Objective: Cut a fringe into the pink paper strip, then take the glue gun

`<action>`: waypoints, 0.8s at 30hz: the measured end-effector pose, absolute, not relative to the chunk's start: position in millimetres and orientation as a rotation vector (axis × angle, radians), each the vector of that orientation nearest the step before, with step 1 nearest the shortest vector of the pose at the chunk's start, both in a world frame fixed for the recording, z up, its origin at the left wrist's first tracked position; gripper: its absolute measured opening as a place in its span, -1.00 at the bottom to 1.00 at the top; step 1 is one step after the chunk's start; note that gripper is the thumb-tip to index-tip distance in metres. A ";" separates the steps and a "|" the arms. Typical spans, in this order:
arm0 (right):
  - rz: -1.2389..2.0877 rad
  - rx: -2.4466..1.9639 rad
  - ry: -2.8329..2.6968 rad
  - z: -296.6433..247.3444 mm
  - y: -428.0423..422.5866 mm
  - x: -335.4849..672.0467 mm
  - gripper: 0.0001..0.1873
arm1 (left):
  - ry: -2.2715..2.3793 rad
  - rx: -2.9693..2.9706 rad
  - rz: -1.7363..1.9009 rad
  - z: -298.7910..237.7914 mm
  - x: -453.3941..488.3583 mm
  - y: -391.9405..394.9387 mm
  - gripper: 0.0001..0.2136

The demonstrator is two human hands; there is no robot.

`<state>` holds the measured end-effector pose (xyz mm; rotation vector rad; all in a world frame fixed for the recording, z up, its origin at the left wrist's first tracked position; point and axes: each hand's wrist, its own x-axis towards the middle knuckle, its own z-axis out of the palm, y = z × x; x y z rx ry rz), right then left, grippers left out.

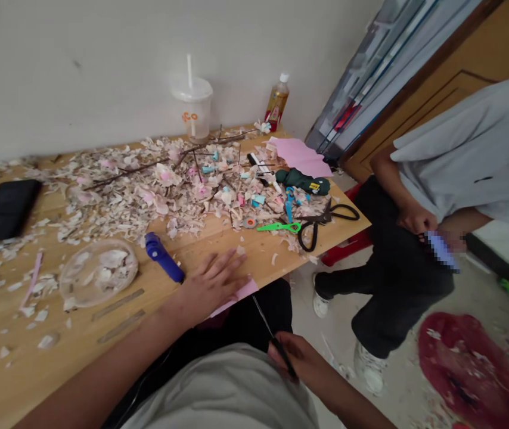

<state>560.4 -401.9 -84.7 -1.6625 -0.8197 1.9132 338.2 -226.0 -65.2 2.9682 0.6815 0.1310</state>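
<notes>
My left hand (213,283) lies flat with fingers spread on the table's front edge, over a piece of pink paper (246,290) that sticks out past the edge. My right hand (292,356), below the table edge, is closed around a slim black-handled tool (284,356); its thin metal end points up toward the paper, and its exact kind is unclear. Near the left fingertips lies a blue handheld tool (163,258). Green-handled scissors (280,227) and large black-handled scissors (325,217) rest at the table's right side.
Pale paper scraps (115,202) cover much of the wooden table (71,345), with a flower branch (147,167) on top. A lidded cup (197,110), bottle (278,102), clear plastic lid (98,274) and black phone-like object (4,210) stand or lie around. A seated person (419,226) is at right.
</notes>
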 end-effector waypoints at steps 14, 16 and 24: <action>1.878 -1.669 -0.758 -85.0 -398.5 563.9 -0.41 | 0.408 2.989 0.145 -86.9 348.6 -235.6 -0.54; 1.873 -1.684 -0.742 -86.2 -398.5 565.9 -0.44 | 0.413 2.975 0.148 -87.8 348.1 -235.1 -0.53; 1.900 -1.741 -0.714 -78.8 -393.7 568.3 -0.42 | 0.421 2.930 0.174 -91.7 346.4 -232.1 -0.52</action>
